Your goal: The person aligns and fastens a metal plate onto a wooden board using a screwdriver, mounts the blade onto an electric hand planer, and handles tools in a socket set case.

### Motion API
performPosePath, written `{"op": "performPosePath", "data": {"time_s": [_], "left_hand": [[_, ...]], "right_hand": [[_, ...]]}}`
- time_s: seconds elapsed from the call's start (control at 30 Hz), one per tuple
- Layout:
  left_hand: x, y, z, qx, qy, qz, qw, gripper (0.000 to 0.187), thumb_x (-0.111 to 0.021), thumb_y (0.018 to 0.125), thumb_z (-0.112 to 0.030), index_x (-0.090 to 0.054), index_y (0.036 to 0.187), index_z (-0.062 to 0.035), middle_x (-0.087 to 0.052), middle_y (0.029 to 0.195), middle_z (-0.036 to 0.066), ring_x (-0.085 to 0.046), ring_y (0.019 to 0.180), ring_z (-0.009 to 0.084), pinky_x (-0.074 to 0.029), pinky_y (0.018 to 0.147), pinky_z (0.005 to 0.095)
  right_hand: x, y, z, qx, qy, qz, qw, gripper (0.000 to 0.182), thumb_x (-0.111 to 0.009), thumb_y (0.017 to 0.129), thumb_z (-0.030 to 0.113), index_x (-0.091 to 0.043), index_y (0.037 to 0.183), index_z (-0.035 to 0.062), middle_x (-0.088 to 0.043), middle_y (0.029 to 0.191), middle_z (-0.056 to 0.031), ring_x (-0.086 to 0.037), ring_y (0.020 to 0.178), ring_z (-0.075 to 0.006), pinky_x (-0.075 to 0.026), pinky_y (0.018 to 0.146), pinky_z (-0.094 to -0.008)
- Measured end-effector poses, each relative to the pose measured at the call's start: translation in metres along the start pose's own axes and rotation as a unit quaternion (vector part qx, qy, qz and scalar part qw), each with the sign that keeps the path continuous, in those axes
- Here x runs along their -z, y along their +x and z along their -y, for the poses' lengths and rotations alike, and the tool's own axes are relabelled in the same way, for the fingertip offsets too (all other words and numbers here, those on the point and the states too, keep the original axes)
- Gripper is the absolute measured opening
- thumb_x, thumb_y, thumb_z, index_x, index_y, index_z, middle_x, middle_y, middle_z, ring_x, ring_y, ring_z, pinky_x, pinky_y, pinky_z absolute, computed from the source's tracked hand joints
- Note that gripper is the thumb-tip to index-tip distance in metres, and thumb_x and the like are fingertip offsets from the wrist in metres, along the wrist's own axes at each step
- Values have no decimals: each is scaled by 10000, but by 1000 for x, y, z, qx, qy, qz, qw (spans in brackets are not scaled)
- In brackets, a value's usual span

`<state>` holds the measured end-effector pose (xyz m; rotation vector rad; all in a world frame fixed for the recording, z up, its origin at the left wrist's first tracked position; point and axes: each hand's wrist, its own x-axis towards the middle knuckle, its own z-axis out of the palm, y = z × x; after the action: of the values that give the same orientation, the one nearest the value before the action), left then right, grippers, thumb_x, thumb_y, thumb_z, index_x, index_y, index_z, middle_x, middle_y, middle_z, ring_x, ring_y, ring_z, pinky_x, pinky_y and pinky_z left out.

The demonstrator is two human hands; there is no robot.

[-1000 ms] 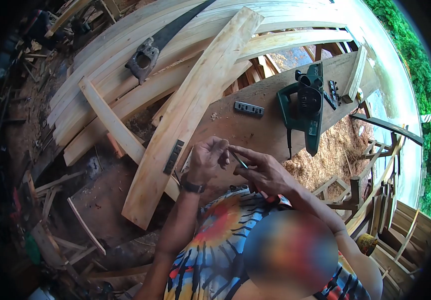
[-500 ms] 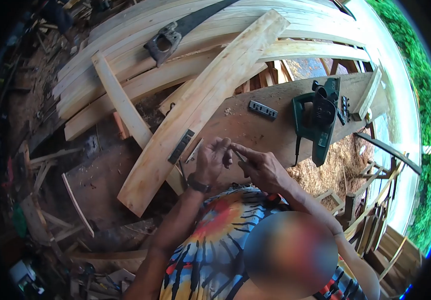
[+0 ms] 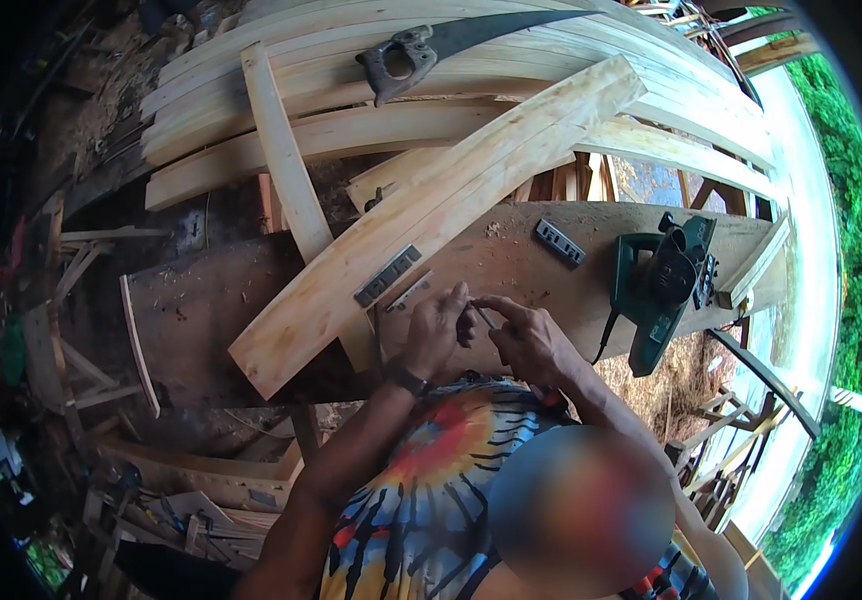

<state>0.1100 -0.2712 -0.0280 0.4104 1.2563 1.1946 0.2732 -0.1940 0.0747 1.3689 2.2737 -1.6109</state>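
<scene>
A stack of boards [image 3: 501, 68] is lying beyond the far edge of the surface [image 3: 206, 320], with a handsaw [image 3: 463, 38] resting on it. A broad board [image 3: 461, 190] is lying slantwise, its near end over the surface's left part, its far end over the stack; a narrow board [image 3: 286, 150] is passing beneath it. One plate [image 3: 388, 275] is resting on the broad board; another plate [image 3: 560, 243] is lying near the far edge, left of a power tool [image 3: 669, 270]. A wood block [image 3: 759, 262] is lying rightmost, by the right edge.
</scene>
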Motion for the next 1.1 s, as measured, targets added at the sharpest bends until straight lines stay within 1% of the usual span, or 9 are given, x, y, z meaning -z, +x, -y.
{"op": "performPosePath", "data": {"time_s": [0.1, 0.23, 0.37, 0.47, 0.67, 0.77, 0.9, 1.0, 1.1], "left_hand": [[-2, -11, 7, -178, 193, -85, 961, 211, -641, 1060, -266, -675, 1011, -64, -648, 810, 19, -637, 702, 150, -539, 629, 340], [26, 2, 49, -351, 529, -219, 741, 303, -653, 898, -158, -678, 1153, 4, -662, 1015, 178, -665, 865, 371, -543, 734, 450], [25, -2, 45, -291, 575, -231, 729, 331, -677, 873, -168, -704, 1161, -7, -655, 1126, 135, -671, 934, 336, -576, 746, 459], [34, 21, 66, -316, 555, -258, 725, 163, -638, 904, -135, -708, 994, -19, -634, 1036, 113, -686, 924, 311, -575, 712, 447], [49, 21, 61, -343, 535, -231, 737, 257, -603, 1017, -223, -632, 1141, 0, -707, 843, 204, -713, 678, 368, -582, 612, 496], [52, 34, 81, -290, 601, -230, 708, 300, -621, 932, -217, -703, 1131, -7, -615, 1087, 162, -713, 746, 274, -593, 576, 400], [49, 28, 63, -355, 618, -250, 655, 248, -661, 930, -221, -706, 1082, -30, -645, 957, 128, -710, 696, 260, -580, 546, 414], [44, 36, 75, -276, 537, -308, 736, 173, -658, 943, -201, -690, 1009, -45, -658, 861, 123, -704, 659, 269, -568, 528, 416], [50, 32, 72, -313, 569, -275, 709, 138, -643, 946, -192, -669, 953, -57, -663, 809, 147, -692, 622, 279, -562, 522, 419]], "right_hand": [[6, -3, -11, -11, 23, -2, 1000, 426, -602, 977, 91, -618, 1402, 81, -628, 676, -150, -645, 577, -278, -538, 603, -411], [11, 0, -2, -149, 248, 6, 957, 530, -536, 966, -5, -605, 1477, 118, -549, 680, 7, -532, 562, -95, -453, 489, -283], [21, 6, -37, 56, 109, 47, 991, 567, -529, 931, 156, -553, 1473, -8, -631, 607, -84, -614, 455, -159, -489, 426, -319], [19, 13, -20, 26, 126, 56, 990, 561, -538, 934, 158, -546, 1464, -26, -632, 589, -91, -614, 444, -166, -487, 417, -322], [20, 18, -5, 26, 113, 74, 991, 545, -524, 945, 130, -536, 1460, -45, -642, 588, -101, -614, 434, -168, -485, 411, -324], [18, 15, -6, 31, 117, 74, 990, 537, -514, 947, 114, -534, 1457, -54, -643, 590, -103, -616, 435, -167, -483, 410, -323], [16, 9, -6, 20, 120, 67, 990, 533, -514, 947, 105, -534, 1455, -54, -642, 597, -104, -617, 436, -166, -481, 411, -323], [14, 5, -8, 18, 122, 61, 991, 531, -512, 946, 102, -535, 1456, -45, -641, 603, -105, -616, 437, -165, -482, 413, -324], [12, 0, -8, 13, 124, 46, 991, 532, -510, 947, 108, -536, 1458, -38, -640, 600, -103, -617, 438, -165, -482, 415, -324]]}}
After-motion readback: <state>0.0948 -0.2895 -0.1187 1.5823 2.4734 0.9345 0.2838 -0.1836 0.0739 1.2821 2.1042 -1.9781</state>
